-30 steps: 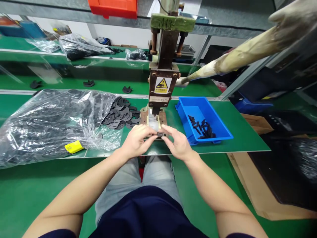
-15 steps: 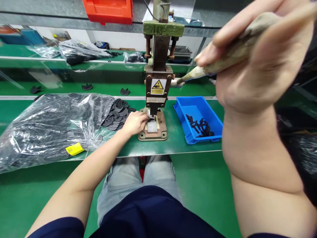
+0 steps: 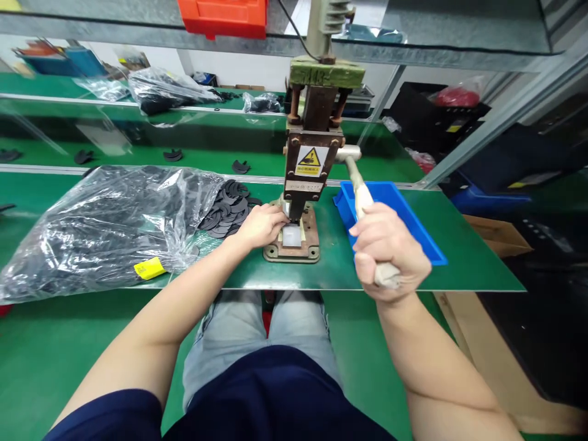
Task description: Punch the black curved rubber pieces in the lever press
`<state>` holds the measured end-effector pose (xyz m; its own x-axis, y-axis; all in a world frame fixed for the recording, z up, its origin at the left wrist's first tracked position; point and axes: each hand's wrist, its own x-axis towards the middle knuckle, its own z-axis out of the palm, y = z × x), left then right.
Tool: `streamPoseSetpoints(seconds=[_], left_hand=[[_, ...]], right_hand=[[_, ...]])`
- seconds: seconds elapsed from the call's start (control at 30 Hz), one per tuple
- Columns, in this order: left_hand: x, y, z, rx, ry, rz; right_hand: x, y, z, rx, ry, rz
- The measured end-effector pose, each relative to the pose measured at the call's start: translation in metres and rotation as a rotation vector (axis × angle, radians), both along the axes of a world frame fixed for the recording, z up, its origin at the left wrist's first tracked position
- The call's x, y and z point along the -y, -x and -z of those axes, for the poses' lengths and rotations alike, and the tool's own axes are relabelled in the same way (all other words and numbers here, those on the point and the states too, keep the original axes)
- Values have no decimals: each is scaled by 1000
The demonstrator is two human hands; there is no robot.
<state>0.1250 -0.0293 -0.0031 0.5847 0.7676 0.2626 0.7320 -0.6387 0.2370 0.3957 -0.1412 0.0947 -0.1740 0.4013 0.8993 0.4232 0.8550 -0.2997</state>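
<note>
A hand press (image 3: 307, 162) with a yellow warning label stands on the green table. My right hand (image 3: 390, 252) is wrapped round its wrapped lever (image 3: 361, 188), which slants down toward me. At the press base (image 3: 272, 252), my left hand (image 3: 264, 226) has its fingers pressed together beside the lowered ram; what they hold is hidden. A pale block (image 3: 291, 236) lies on the base in front of the ram. Left of the press, black curved pieces (image 3: 226, 210) spill from a clear plastic bag (image 3: 105, 229). The blue tray (image 3: 420, 236) sits partly behind my right hand.
Several black pieces, one of them a curved piece (image 3: 241, 166), lie along the strip behind the table's rail. An orange bin (image 3: 223, 17) rests on the metal shelf (image 3: 425, 60) above. A metal post (image 3: 478, 135) rises at the right, near dark crates.
My right hand has come down and forward with the lever, and the ram sits lower. My left hand stays at the press base. The view has shifted, showing more of the right side.
</note>
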Motion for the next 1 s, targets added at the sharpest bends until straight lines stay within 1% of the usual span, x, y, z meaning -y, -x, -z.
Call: streamPoseSetpoints(seconds=[0.07, 0.13, 0.23, 0.27, 0.33, 0.37, 0.43, 0.5, 0.63, 0.7, 0.8, 0.93, 1.0], left_hand=[[-6, 12, -4, -18, 25, 30], [-15, 34, -10, -30, 31, -4], [-27, 76, -16, -63, 2, -167], [-28, 88, -16, -93, 9, -198], [-26, 103, -14, -165, 50, -211], [-24, 106, -11, -198, 73, -199], [-18, 103, -4, -244, 99, -172], [-14, 92, 4, -271, 94, -168], [-18, 71, 15, -317, 89, -188], [-23, 67, 17, -325, 103, -183], [-29, 68, 16, -323, 113, -155], [-29, 71, 14, -292, 84, -101], [-29, 72, 15, -266, 62, -97]], right_hand=[[-3, 1, 20, -1, -39, 84], [-8, 4, 30, -34, -93, 121], [-13, 9, 32, -107, -148, 80], [-13, 11, 31, -121, -153, 72], [-13, 14, 29, -136, -160, 86], [-13, 14, 28, -137, -161, 96], [-12, 15, 28, -138, -162, 107], [-12, 16, 29, -152, -164, 94], [-11, 15, 30, -167, -149, 61], [-11, 15, 30, -159, -141, 64], [-10, 15, 29, -154, -149, 85], [-10, 16, 30, -157, -148, 97], [-10, 16, 31, -167, -145, 95]])
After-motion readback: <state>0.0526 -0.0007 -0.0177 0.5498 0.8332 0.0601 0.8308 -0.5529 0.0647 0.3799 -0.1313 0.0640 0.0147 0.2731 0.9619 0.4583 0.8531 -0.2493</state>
